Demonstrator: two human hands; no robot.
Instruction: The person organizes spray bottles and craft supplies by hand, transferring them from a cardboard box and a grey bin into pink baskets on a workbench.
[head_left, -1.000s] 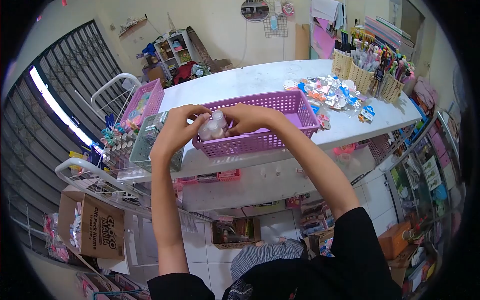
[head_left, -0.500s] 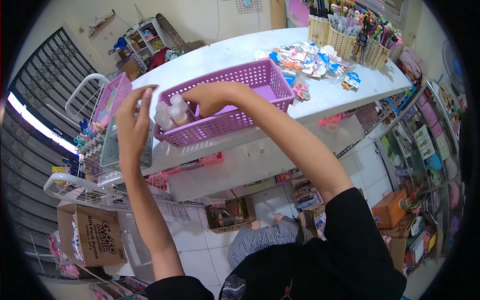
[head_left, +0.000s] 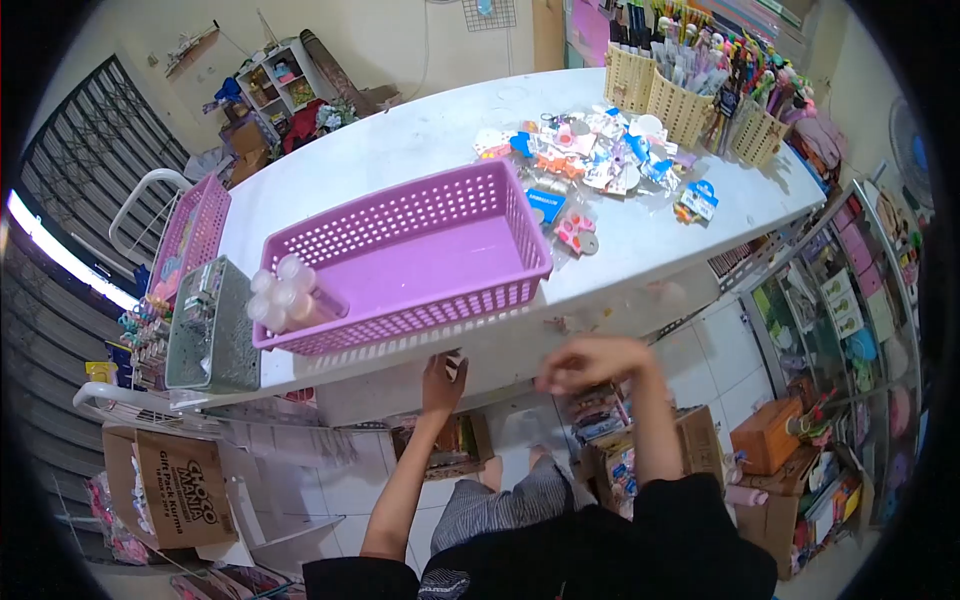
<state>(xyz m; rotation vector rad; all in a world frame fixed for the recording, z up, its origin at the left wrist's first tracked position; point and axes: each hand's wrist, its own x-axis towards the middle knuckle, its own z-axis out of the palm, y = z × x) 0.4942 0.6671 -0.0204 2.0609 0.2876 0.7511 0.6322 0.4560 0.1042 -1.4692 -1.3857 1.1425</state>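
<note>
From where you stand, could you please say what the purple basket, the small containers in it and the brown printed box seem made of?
The purple basket looks like moulded plastic with a slight sheen, given its regular holes. The small containers look translucent and smooth, perhaps plastic, though glass is possible. The brown box appears to be matte cardboard, given its flat printed panel.

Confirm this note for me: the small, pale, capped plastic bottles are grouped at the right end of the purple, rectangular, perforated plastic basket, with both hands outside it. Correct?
One error: the head view shows the bottles grouped at the left end of the basket, not the right, with the left hand and right hand outside it.
</note>
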